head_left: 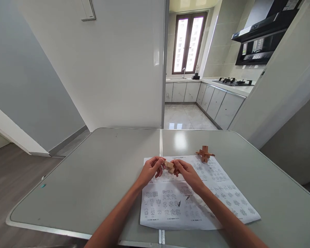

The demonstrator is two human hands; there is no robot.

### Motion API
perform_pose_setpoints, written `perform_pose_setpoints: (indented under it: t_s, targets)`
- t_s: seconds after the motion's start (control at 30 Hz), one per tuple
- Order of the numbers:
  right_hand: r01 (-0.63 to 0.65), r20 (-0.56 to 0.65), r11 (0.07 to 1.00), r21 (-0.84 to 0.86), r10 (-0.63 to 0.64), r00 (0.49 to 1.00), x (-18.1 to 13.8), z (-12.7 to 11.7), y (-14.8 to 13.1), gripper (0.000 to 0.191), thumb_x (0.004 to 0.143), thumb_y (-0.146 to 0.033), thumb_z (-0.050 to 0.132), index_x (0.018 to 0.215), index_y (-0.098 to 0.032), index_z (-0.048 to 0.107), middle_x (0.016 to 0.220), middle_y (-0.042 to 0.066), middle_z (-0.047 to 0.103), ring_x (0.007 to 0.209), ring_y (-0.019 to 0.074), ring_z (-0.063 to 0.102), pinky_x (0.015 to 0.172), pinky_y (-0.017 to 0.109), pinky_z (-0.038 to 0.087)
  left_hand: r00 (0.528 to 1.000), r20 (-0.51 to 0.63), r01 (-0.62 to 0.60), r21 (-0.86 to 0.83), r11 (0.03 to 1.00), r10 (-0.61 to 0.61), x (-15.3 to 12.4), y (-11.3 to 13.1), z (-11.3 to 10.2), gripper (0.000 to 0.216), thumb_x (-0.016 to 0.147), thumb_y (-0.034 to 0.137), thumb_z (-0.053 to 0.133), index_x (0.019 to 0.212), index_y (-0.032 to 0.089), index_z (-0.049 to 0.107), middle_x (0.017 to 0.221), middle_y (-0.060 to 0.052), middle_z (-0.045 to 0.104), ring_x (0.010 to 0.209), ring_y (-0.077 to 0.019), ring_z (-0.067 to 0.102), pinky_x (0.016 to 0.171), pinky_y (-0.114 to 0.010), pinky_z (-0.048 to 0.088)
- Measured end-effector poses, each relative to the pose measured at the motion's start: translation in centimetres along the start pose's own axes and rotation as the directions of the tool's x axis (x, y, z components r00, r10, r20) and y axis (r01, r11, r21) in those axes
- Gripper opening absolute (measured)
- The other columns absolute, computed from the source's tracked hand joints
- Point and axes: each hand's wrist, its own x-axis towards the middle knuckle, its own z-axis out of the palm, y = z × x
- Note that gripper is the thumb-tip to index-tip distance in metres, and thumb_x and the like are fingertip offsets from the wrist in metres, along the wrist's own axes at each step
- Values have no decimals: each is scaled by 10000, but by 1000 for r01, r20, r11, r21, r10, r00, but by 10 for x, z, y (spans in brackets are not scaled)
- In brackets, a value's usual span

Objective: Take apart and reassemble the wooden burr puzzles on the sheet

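Observation:
Light wooden puzzle pieces are held between my two hands, just above a printed sheet. My left hand pinches their left end with thumb and fingers. At the right end, my right hand grips them with its fingertips. How many pieces there are I cannot make out, as fingers cover part of them. Beneath both hands lies the white instruction sheet, covered with small line diagrams and a few dark marks. A reddish-brown interlocking wooden puzzle, cross-shaped, sits at the sheet's upper right edge.
The grey folding table has a metal seam down its middle and a raised metal rim. A small teal bit lies near its left edge. Behind stand a white wall and a kitchen with a gas stove.

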Motion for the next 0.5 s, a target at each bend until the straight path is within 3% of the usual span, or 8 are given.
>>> perform_pose_setpoints:
  t_s: [0.17,0.3,0.4,0.5]
  targets:
    - [28,-104,997,67,-21,994,3,-6,7,492,921,-660,612,1143,-231,709,831,19,647,666,162,560,667,325,490,999,-41,2,-148,989,-8,4,-6,-1,467,899,555,696,1088,129,661,1024,-122,726,609,-89,539,607,-262,439]
    - [20,-60,986,168,-10,998,2,-7,10,549,918,-580,676,1356,-255,612,1043,46,704,821,191,674,838,387,566,998,-44,37,-216,976,-48,5,-11,0,465,874,515,747,1118,126,673,1079,-132,736,756,-141,626,757,-307,505]
    - [-8,10,968,251,6,1000,2,-6,11,526,911,-564,695,1315,-232,641,1166,83,727,1023,250,715,1029,472,532,997,-29,57,-248,967,-66,4,-14,1,500,891,480,746,1238,129,672,1081,-117,742,875,-189,682,880,-359,534]
    - [-14,26,953,302,7,1000,2,-5,11,463,904,-555,710,1232,-229,676,1171,91,752,1052,268,730,1086,508,504,998,10,64,-224,973,-63,3,-13,1,502,925,472,709,1305,146,670,1123,-110,748,944,-207,698,965,-386,528]
